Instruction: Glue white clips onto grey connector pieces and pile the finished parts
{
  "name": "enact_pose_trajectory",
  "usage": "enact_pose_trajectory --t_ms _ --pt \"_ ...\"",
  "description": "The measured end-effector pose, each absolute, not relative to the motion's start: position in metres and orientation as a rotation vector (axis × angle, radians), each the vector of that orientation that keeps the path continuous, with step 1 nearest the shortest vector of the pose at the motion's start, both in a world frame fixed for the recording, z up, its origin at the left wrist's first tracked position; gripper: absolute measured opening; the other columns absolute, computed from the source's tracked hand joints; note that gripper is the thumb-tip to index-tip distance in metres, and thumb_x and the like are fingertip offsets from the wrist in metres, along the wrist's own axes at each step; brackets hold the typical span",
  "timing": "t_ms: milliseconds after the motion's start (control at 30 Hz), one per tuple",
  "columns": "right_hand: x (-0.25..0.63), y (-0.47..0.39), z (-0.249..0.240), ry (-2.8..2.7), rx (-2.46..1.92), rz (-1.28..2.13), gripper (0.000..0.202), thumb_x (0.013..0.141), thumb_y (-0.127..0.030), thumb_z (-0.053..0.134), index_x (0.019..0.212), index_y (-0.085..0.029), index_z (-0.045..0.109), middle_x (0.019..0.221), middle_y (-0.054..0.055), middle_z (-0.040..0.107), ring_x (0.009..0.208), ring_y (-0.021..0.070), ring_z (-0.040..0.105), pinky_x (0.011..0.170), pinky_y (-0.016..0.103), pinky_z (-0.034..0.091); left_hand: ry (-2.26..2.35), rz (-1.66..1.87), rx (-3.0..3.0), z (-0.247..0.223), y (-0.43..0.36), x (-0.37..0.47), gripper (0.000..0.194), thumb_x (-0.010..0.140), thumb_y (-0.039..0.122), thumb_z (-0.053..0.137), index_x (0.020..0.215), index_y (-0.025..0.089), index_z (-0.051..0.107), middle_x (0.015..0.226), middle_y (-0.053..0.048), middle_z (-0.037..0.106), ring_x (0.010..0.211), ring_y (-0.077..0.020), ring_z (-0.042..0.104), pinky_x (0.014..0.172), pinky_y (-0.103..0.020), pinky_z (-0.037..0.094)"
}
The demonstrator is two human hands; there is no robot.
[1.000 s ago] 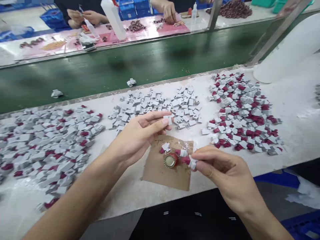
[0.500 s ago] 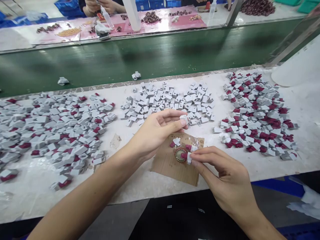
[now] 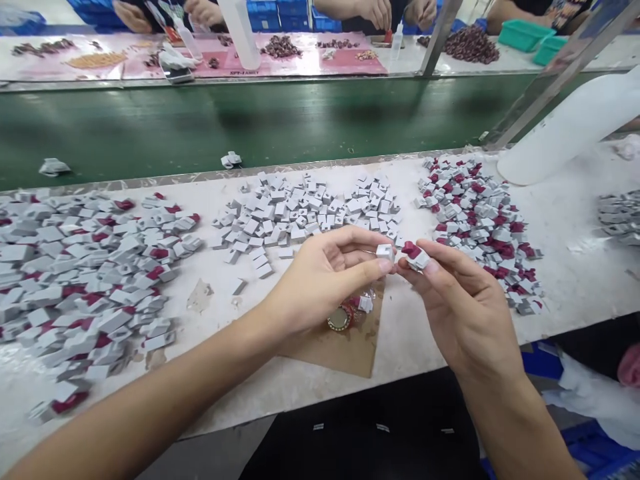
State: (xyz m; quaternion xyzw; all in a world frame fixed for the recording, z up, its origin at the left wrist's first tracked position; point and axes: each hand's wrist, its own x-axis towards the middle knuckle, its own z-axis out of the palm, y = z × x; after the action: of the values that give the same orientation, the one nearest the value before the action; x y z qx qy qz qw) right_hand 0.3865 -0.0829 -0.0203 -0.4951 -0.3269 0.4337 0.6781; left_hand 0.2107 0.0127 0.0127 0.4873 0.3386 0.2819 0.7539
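My left hand (image 3: 333, 277) pinches a small light grey block (image 3: 385, 252) between thumb and fingers. Close to its right, my right hand (image 3: 455, 293) grips a grey and dark red piece (image 3: 415, 255), its red end turned up and left. A narrow gap separates the two parts. Below them lies a brown cardboard sheet (image 3: 325, 350), bearing a round metal cap (image 3: 339, 318) and a grey and red piece (image 3: 364, 304). Behind my left hand spreads a pile of plain grey blocks (image 3: 300, 207).
Grey and red pieces form piles at the left (image 3: 100, 267) and right (image 3: 475, 213). Behind the white table (image 3: 240, 393) runs a green belt (image 3: 300, 120) with two loose grey pieces. A white tube (image 3: 565, 127) leans at the right. Other people's hands work across the belt.
My right hand has lifted the grey and red piece off the cardboard, up beside the block in my left hand. The camera view has shifted to the right.
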Motion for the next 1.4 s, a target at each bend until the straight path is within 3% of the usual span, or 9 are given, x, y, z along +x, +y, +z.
enact_pose_trajectory --t_ms 100,367,600,933,1067,1267,1400 --pt "0.386 -0.081 -0.023 -0.691 -1.099 1.003 0.013 0.100 -0.033 0.089 0.112 -0.037 0.092 0.115 0.001 0.091 0.112 0.0279 0.086 0.109 0.056 0.071 0.743 0.598 1.071 0.013 0.012 0.214 0.031 0.084 0.033 0.102 0.107 0.021 0.085 0.097 -0.005 0.087 0.095 -0.0230 0.084 0.091 -0.035 0.069" --pt "0.387 -0.081 -0.024 -0.673 -1.087 1.004 0.012 0.099 -0.031 0.091 0.110 -0.035 0.094 0.114 0.002 0.090 0.112 0.0255 0.085 0.105 0.046 0.072 0.772 0.581 1.087 0.011 0.013 0.218 0.039 0.083 0.041 0.104 0.110 0.020 0.085 0.096 -0.008 0.087 0.092 -0.0238 0.083 0.085 -0.034 0.067" --pt "0.399 -0.084 -0.022 -0.990 -1.144 0.907 0.025 0.106 -0.018 0.082 0.119 -0.037 0.093 0.118 0.002 0.085 0.115 0.0198 0.079 0.098 0.030 0.067 0.776 0.605 1.280 0.012 0.016 0.218 0.024 0.083 0.024 0.100 0.102 0.018 0.088 0.095 -0.006 0.086 0.087 -0.0208 0.081 0.075 -0.028 0.066" --pt "0.415 -0.082 -0.016 -0.926 -1.079 1.139 0.017 0.104 -0.023 0.086 0.111 -0.036 0.094 0.112 0.002 0.087 0.109 0.0211 0.083 0.095 0.032 0.069 0.745 0.451 1.440 0.021 0.029 0.221 0.014 0.088 0.027 0.094 0.099 0.021 0.088 0.085 -0.004 0.083 0.077 -0.0193 0.077 0.068 -0.028 0.064" --pt "0.418 -0.089 -0.013 -1.035 -1.170 1.056 0.020 0.104 -0.020 0.084 0.112 -0.036 0.094 0.109 0.003 0.085 0.105 0.0197 0.081 0.088 0.028 0.068 0.747 0.356 1.444 0.020 0.032 0.224 0.007 0.089 0.026 0.091 0.095 0.023 0.088 0.081 -0.002 0.082 0.075 -0.0181 0.076 0.068 -0.027 0.062" --pt "0.419 -0.090 -0.019 -0.981 -1.195 1.050 0.021 0.105 -0.022 0.083 0.115 -0.036 0.093 0.108 0.003 0.086 0.104 0.0184 0.082 0.091 0.027 0.069 0.757 0.365 1.489 0.017 0.032 0.233 0.009 0.090 0.028 0.089 0.097 0.023 0.087 0.082 -0.002 0.081 0.074 -0.0177 0.073 0.065 -0.027 0.059" --pt "0.428 -0.081 -0.011 -1.025 -1.261 1.085 0.016 0.105 -0.033 0.083 0.119 -0.034 0.092 0.111 0.004 0.087 0.104 0.0218 0.084 0.091 0.033 0.071 0.731 0.312 1.550 0.019 0.043 0.240 0.017 0.094 0.037 0.085 0.105 0.024 0.084 0.081 -0.002 0.080 0.075 -0.0201 0.074 0.067 -0.031 0.060"
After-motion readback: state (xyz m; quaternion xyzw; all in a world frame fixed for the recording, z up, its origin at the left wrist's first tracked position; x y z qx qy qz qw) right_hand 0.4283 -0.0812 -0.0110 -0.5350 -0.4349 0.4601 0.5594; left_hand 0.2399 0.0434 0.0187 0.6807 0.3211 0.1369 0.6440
